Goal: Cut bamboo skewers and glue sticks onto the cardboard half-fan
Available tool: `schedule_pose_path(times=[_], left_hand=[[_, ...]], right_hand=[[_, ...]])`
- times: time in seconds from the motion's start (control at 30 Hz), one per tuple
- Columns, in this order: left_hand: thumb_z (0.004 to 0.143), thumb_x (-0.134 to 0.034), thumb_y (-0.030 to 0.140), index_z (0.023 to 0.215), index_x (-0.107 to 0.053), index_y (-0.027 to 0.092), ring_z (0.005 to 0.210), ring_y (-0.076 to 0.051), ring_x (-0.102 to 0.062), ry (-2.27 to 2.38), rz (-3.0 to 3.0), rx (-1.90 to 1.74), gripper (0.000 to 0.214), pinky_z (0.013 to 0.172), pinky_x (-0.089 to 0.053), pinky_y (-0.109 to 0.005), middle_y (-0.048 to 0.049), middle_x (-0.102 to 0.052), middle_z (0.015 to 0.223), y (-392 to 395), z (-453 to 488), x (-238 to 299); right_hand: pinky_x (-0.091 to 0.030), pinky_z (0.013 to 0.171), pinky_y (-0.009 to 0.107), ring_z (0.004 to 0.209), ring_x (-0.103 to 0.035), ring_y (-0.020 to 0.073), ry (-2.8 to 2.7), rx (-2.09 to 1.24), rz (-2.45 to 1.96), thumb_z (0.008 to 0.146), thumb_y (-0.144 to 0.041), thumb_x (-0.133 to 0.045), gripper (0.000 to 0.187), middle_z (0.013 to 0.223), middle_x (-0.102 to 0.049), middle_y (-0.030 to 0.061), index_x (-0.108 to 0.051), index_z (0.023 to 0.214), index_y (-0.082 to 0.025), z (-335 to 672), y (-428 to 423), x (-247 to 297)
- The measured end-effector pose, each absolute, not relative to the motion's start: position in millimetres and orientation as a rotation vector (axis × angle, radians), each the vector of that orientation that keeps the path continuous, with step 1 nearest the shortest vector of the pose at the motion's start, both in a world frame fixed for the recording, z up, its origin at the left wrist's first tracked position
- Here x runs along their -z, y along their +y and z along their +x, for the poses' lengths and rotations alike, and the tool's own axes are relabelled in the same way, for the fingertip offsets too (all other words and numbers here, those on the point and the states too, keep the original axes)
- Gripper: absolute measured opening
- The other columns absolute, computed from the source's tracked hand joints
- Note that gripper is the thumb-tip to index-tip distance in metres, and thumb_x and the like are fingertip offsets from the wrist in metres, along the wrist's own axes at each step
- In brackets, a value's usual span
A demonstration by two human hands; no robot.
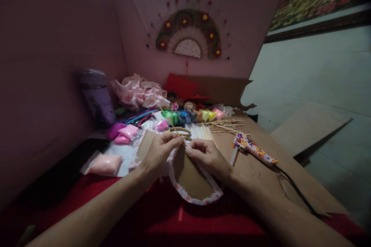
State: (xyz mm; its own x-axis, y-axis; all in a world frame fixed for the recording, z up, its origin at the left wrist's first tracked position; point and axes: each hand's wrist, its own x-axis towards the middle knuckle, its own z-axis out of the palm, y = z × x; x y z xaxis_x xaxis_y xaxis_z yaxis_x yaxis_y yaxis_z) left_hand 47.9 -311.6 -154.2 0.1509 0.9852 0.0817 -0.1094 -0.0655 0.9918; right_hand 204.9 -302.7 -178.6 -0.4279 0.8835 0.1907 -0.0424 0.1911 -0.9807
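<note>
My left hand [160,150] pinches a thin wooden skewer [165,116] that slants up and left. My right hand [205,154] is closed too, its fingertips meeting the left hand's at the upper rim of a curved cardboard piece [193,181] edged with white floral fabric trim [199,200]. The cardboard piece lies on a red cloth [203,220] between my wrists. Whether the right fingers grip the trim or the skewer's lower end I cannot tell.
A patterned glue gun [255,148] with a black cord lies right of my hands. Loose skewers [223,125], coloured clay packets [188,116], pink packets [104,163], a purple tumbler [97,96] and crumpled fabric [139,92] crowd the back. A decorated fan [188,32] hangs on the pink board.
</note>
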Motion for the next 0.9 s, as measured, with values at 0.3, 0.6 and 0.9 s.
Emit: schedule_pose_path(times=[0.3, 0.6, 0.9], left_hand=[[0.065, -0.07, 0.035, 0.063, -0.052, 0.013, 0.049, -0.007, -0.044, 1.042, 1.112, -1.141, 0.028, 0.049, -0.032, -0.02, 0.0033, -0.05, 0.053, -312.6, 50.7, 155.2], [0.065, -0.071, 0.041, 0.069, -0.057, 0.013, 0.048, -0.008, -0.049, 1.065, 1.078, -1.094, 0.031, 0.047, -0.033, -0.019, 0.0014, -0.056, 0.056, -311.4, 49.4, 155.5], [0.068, -0.069, 0.04, 0.068, -0.059, 0.013, 0.052, -0.009, -0.051, 0.921, 1.026, -1.128, 0.028, 0.052, -0.038, -0.021, 0.001, -0.057, 0.058, -309.8, 48.9, 158.5]], right_hand=[[-0.031, 0.048, 0.021, 0.051, -0.04, 0.0077, -1.55, -1.442, -0.826, 0.069, -0.046, -0.068, 0.035, 0.058, -0.048, -0.0041, -0.051, 0.065, -0.016, 202.8, -305.3, 177.0], [-0.027, 0.046, 0.021, 0.046, -0.035, 0.0067, -1.49, -1.425, -0.9, 0.069, -0.043, -0.065, 0.03, 0.052, -0.044, -0.006, -0.05, 0.065, -0.017, 201.1, -307.2, 176.5], [-0.027, 0.046, 0.021, 0.047, -0.037, 0.0073, -1.495, -1.372, -0.949, 0.069, -0.043, -0.064, 0.03, 0.052, -0.045, -0.0052, -0.05, 0.063, -0.017, 202.3, -304.8, 178.0]])
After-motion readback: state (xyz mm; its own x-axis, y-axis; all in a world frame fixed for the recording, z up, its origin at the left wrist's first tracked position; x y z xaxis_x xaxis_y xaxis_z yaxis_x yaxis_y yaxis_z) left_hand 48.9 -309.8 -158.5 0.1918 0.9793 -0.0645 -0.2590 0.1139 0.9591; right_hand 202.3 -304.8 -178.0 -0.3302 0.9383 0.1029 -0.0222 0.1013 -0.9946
